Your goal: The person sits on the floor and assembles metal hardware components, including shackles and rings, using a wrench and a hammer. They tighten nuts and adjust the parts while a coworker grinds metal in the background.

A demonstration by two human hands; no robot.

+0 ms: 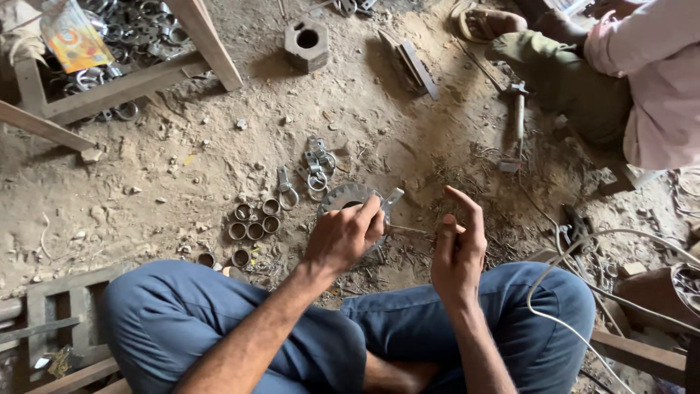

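bare, dusty ground [182, 168] strewn with small stones and metal scraps is seen beneath a person seated cross-legged in blue trousers. the left hand [344, 235] is held over a round grey metal disc [343, 197] lying on the dirt just ahead of the knees; its fingers are curled together and closed on a thin rod [405, 230] that projects to the right, though the exact grip is partly hidden. a small flat metal piece [392, 198] is seen at the disc's right edge, just beyond the fingertips. the right hand [459, 248] is raised beside the rod's tip, holding nothing, with the index finger extended upward and the other fingers loosely bent. short metal rings [254, 222] are grouped on the ground left of the disc, and ringed clamps [315, 171] lie just beyond it. a hexagonal block [306, 44] with a round hole is noted farther off. another person [642, 80] in a pink shirt is seated at upper right.
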